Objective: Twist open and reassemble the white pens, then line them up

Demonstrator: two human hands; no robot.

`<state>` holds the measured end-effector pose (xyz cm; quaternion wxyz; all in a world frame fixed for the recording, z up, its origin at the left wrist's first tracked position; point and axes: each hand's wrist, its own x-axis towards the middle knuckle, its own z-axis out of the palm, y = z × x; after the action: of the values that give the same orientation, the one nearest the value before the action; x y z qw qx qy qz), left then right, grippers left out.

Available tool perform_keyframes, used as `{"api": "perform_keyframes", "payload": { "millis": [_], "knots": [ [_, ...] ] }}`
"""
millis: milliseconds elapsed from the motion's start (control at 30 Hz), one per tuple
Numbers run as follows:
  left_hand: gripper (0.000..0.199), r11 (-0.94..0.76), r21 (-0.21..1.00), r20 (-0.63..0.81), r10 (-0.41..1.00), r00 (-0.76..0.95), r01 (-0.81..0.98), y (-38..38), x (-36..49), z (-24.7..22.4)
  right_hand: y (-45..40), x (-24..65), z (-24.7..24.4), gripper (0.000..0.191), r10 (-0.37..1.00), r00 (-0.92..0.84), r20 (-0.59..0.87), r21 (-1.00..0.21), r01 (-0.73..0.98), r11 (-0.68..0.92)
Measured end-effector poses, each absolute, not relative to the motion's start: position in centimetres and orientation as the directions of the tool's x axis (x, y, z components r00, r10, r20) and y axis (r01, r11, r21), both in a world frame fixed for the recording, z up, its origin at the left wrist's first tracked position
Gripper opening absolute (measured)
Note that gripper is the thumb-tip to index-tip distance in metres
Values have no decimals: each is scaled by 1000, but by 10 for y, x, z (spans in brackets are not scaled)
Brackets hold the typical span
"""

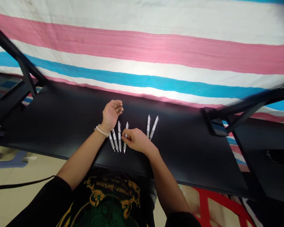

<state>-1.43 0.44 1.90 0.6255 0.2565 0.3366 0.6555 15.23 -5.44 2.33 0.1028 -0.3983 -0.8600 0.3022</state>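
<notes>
My right hand pinches a white and grey pen between thumb and fingers, the pen lying with its tip toward me. Just left of it lie several similar pens side by side on the black table. My left hand, a beaded band on its wrist, hovers over the upper ends of the leftmost pens and partly hides them. Its fingers are loosely bent and hold nothing. To the right of my right hand, two more pens lie apart, their lower ends partly covered by that hand.
Striped cloth hangs along the table's far edge. Black metal supports stand at the left and right. Below the front edge are a red plastic stool at right and a grey-blue plastic piece at left.
</notes>
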Motion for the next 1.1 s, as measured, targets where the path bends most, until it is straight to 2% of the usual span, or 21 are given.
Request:
{"api": "perform_keyframes", "payload": {
  "millis": [133,233,333,433,467,533,633,800,833,900,1033,1100],
  "knots": [
    [29,-44,832,-15,995,-101,-553,5,-12,15,-51,157,21,4,812,-583,21,-619,630,469],
    [23,-87,909,50,994,-100,-407,3,-8,13,-48,164,25,11,861,-502,83,-779,506,370],
    [33,9,924,33,994,101,-382,-2,-5,16,-48,166,30,16,889,-440,124,-918,289,271],
    [36,124,910,2,953,303,-395,-7,-3,19,-49,163,30,19,904,-406,131,-977,103,188],
    [35,122,904,5,955,295,-410,-7,-3,19,-49,161,29,22,914,-388,122,-988,43,151],
    [34,71,879,12,985,170,-471,-6,-3,19,-47,158,25,30,935,-348,73,-997,-51,59],
    [36,-5,843,-4,1000,-15,-538,-3,-4,17,-44,156,20,37,951,-308,-23,-996,-76,-49],
    [39,-5,824,17,1000,17,-567,-3,-5,20,-41,157,17,43,937,-326,-123,-963,-190,-193],
    [38,-8,823,20,1000,15,-568,-3,-5,20,-41,156,17,44,941,-315,-123,-963,-190,-190],
    [35,-27,830,19,1000,-20,-558,-4,-4,19,-42,155,15,41,971,-233,-54,-991,-103,-80],
    [32,-40,840,-28,993,-118,-541,-2,-2,14,-44,151,13,25,967,-12,255,-947,199,252],
    [33,-33,829,-56,988,-143,-559,0,-2,12,-44,150,12,30,963,25,269,-948,183,260]
  ]
}}
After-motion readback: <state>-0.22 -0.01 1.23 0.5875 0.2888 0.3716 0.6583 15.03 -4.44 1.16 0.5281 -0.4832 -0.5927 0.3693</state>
